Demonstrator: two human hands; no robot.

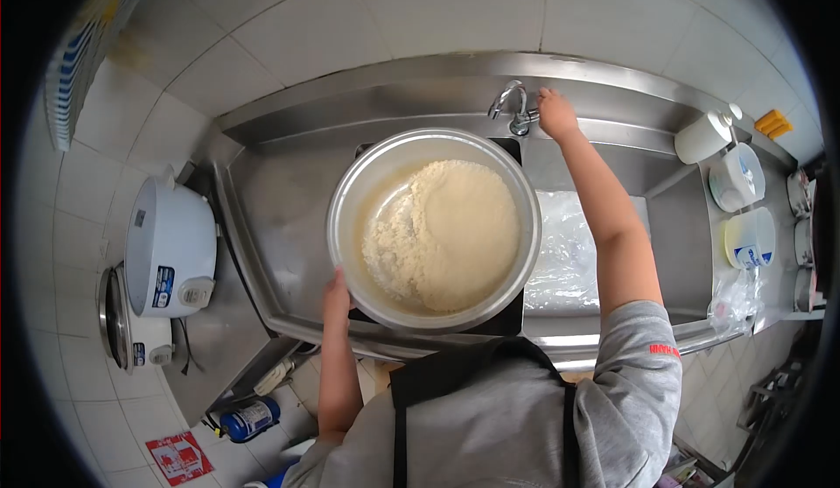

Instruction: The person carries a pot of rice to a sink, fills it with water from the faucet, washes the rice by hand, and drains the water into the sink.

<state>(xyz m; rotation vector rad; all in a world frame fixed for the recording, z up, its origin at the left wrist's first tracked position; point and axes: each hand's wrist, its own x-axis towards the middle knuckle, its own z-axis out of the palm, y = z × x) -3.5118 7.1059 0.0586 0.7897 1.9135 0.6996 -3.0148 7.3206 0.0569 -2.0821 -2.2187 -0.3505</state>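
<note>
White wall tiles (455, 7) curve around us here, and a long steel tabletop (280, 199) runs beneath. Up at the back, the right hand (557, 114) has its fingers curled together on the handle of a tap (522, 114). Lower down, the left hand (336, 299) meets the near-left rim of a wide metal pot (343, 226); from where I stand I can't tell whether those fingers clamp it or merely rest there. The pot sits squarely in front of the person, its far rim just beside the tap.

Now, the danger, as I judge it: that spout seems to end short of the rim, so a hard turn of the handle could splash the steel. With one hand on it, the pot could slide if bumped, too.

And inside? Pale grain, rice by the look of it, banked smoothly on the right and crumbling leftward; wet or dry, I can't say. Out to the right stand a white pump bottle (703, 138), a white tub (735, 179) and a yellowish labelled tub (750, 236). Far left, a pale rice cooker (171, 247), contents hidden.
</note>
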